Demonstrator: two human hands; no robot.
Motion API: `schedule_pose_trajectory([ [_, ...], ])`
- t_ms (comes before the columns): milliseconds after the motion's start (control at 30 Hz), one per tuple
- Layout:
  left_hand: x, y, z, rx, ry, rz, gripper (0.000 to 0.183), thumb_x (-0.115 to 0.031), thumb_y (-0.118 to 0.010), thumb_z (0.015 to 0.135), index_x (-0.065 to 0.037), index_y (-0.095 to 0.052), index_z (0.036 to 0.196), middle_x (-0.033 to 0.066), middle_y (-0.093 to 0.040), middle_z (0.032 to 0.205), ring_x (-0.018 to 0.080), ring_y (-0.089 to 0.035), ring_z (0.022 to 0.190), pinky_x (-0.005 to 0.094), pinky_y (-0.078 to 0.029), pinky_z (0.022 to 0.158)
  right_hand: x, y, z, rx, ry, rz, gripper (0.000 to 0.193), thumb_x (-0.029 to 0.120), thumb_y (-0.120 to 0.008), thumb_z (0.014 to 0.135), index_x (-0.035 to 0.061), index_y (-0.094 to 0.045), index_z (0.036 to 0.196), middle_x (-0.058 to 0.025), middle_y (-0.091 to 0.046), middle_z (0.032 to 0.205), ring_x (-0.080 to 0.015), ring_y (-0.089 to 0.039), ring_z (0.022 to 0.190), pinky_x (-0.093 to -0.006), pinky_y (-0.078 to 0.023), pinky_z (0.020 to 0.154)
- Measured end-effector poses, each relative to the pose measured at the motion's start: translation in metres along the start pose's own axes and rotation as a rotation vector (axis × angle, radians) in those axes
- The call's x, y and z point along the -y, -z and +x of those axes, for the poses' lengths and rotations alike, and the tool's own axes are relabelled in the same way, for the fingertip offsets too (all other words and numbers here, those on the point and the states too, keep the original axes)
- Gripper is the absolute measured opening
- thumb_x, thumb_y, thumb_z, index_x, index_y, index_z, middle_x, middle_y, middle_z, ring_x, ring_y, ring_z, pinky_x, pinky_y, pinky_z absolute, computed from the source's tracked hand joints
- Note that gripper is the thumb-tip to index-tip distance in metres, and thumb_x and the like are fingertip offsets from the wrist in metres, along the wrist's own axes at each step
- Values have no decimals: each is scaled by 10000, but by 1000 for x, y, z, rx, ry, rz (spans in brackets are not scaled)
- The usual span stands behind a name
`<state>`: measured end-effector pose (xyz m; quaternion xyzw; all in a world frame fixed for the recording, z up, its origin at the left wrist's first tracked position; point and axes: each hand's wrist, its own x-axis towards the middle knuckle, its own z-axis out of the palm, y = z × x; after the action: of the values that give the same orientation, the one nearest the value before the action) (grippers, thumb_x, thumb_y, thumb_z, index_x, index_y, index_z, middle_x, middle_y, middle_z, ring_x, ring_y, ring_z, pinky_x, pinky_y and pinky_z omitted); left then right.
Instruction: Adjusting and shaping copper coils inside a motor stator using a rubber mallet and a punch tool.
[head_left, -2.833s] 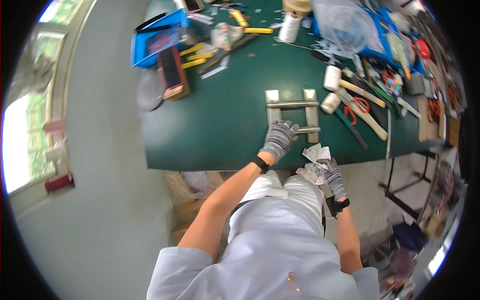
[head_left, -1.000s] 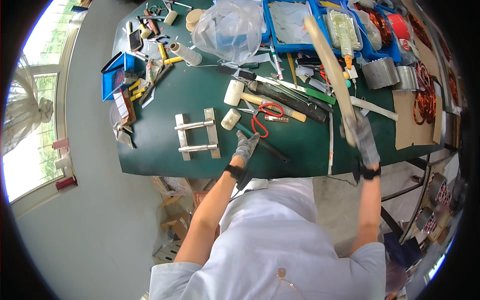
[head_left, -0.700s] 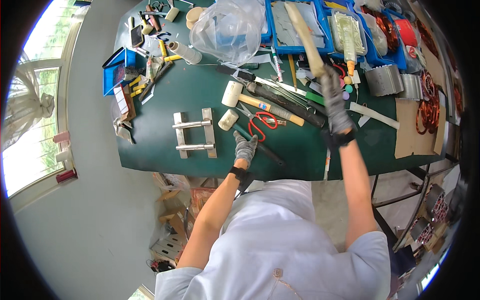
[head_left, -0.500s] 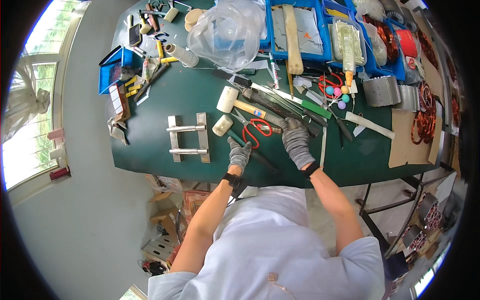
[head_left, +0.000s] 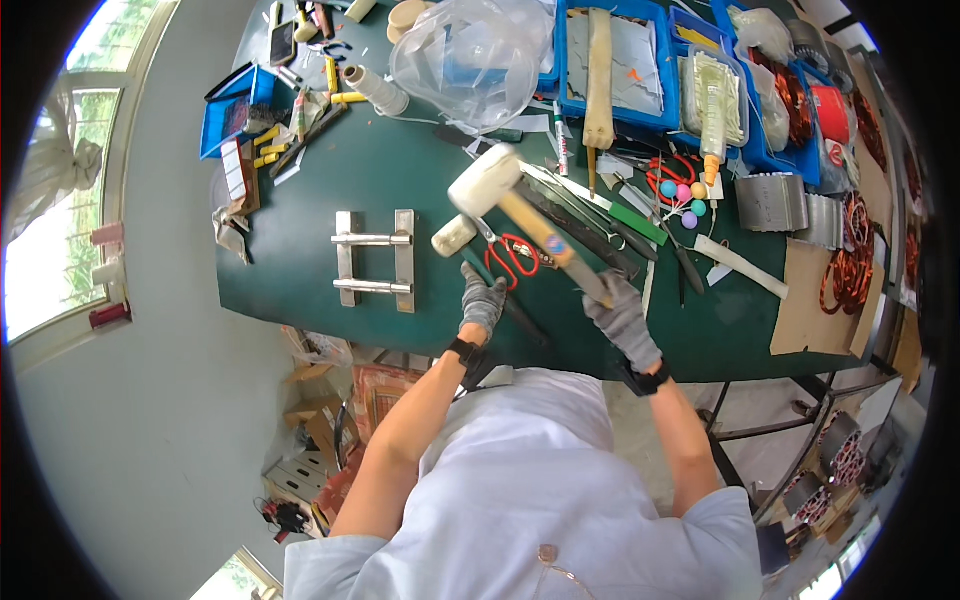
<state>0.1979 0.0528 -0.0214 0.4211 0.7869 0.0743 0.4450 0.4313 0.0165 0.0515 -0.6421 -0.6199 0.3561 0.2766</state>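
Note:
My right hand (head_left: 622, 318), in a grey glove, grips a white-headed mallet (head_left: 486, 181) by the lower end of its wooden handle, its head raised off the green table. My left hand (head_left: 482, 305), also gloved, rests beside a smaller mallet (head_left: 455, 236) with a pale head and dark green handle; its fingers are apart, near that handle. Between the two mallets lie red-handled scissors (head_left: 512, 262), partly covered by the raised one. To the left stands a metal frame (head_left: 374, 240) of two flat plates joined by two round bars.
Long files and rods (head_left: 570, 215) lie beyond my right hand. Blue bins (head_left: 672, 120) and a clear plastic bag (head_left: 468, 70) fill the far side. Grey metal cores (head_left: 770, 203) and copper coils (head_left: 848, 260) sit at right. A blue box (head_left: 222, 135) stands far left.
My right hand has lifted the wooden-handled mallet off the table and drawn it back toward me and to the right. My left hand stays almost in place. The view has shifted slightly.

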Motion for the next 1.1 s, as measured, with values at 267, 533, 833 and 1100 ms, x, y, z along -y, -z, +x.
schedule_pose_trajectory([
  [267, -62, -27, -8, 153, -149, 234, 776, -202, -600, 789, -33, -108, 1365, 201, -520, 1120, 267, -536, 982, 301, -401, 851, 7, 70, 38, -472, -44, 163, 443, 217, -625, 769, -22, -492, 1118, -118, -576, 915, -179, -552, 766, -289, -453, 705],
  [533, -62, 4, -8, 142, -791, 62, 512, -133, -554, 789, -36, -377, 1259, 155, -437, 1234, 293, -426, 1129, 345, -308, 981, -12, 78, 68, -648, -45, 362, 467, 290, -517, 849, 47, -411, 1233, -101, -518, 943, -178, -501, 878, -294, -410, 784],
  [833, 37, 148, 21, -219, -373, 875, 703, -510, -636, 624, -64, -481, 1145, 116, -529, 1016, 264, -450, 1049, 434, -195, 989, -47, -95, -41, -226, -202, -61, 327, 278, -527, 800, 146, -535, 1099, -123, -499, 1054, -319, -468, 961, -418, -377, 826],
  [1100, 71, 152, 27, -176, -514, 989, 747, -527, -617, 641, -58, -448, 1197, 161, -512, 1118, 309, -420, 1108, 467, -154, 1013, -1, -85, -23, -272, -410, -450, 354, 390, -549, 805, 133, -549, 1048, -109, -517, 991, -297, -515, 897, -406, -424, 759],
])
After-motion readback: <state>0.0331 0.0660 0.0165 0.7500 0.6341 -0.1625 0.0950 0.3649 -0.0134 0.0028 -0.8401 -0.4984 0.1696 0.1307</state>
